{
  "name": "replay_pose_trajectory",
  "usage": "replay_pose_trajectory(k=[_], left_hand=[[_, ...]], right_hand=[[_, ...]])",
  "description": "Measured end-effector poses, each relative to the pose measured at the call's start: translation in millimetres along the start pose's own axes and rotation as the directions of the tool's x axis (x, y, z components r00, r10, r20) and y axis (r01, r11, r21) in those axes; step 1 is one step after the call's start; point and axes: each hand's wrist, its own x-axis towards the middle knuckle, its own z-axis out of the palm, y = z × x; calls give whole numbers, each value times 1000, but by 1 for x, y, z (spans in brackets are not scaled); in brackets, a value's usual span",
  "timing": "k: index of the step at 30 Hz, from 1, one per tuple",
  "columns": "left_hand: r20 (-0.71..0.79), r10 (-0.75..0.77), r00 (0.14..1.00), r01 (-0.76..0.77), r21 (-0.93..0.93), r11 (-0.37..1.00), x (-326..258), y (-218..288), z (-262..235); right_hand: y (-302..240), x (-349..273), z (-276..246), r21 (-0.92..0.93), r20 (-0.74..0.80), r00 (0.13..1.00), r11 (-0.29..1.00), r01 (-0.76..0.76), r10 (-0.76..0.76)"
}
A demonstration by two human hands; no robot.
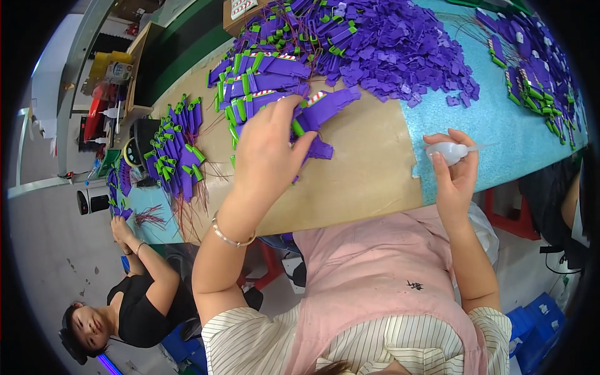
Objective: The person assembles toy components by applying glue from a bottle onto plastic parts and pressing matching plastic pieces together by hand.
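Near the centre of the head view, the left hand (270, 136) is at the front edge of a heap of purple-and-green parts (269, 64), thumb and fingers apart around the green end of one purple piece (329, 109); can't tell if that grip is clamped or only touching. Piece sits just beyond the fingertips, above the brown part of the worktop (369, 165); long axis runs from the grip out to the upper right, far end toward the pile of loose purple plates (406, 50). Right hand (458, 178) is well apart over the blue covering (509, 119), grip closed on a small whitish squeeze bottle (440, 152). Its thin nozzle (478, 148) points right, away from the piece. Key relation, as judged: bottle lies to the right of the piece, tip turned outward, and the left hand is much the nearer one. Hard to make out: left fingers cover the piece's near end, and overlapping parts blur where it stops. Nozzle tip fades into the blue. Far left, a co-worker's hands (121, 231) are too small to read; the right-hand bunch of parts (537, 72) crowds the dark lens rim.
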Motion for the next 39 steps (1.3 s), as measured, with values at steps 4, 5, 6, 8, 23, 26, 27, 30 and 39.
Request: replay_pose_trajectory(k=[4,5,6,8,23,26,27,30,39], left_hand=[[52,-65,997,65,4,998,-12,-24,-7],[93,-86,992,87,-11,996,-16,-31,-7],[63,-100,993,102,-23,995,-21,-37,-9],[-9,-146,989,145,-42,989,-24,-40,-12],[32,59,998,-55,-123,991,-60,62,70],[-137,74,988,-88,-96,992,-73,41,50],[-150,69,986,-87,-121,989,-79,30,44],[-129,86,988,-99,-103,990,-94,2,34],[14,316,949,-316,-11,949,-107,-12,34]], right_hand=[[-3,2,2,-24,-23,1000,1000,-3,2],[-4,2,3,-23,-30,1000,1000,-10,10],[-6,3,5,-14,-21,1000,1000,-16,16],[-8,2,4,-54,-51,998,997,-49,46],[-18,4,-3,-106,-46,986,981,-165,160],[-23,4,-12,-179,15,980,964,-195,201],[-25,4,-11,-159,44,977,967,-201,210],[-31,1,0,-74,120,961,967,-243,250],[-40,-2,51,-6,297,877,920,-393,377]])
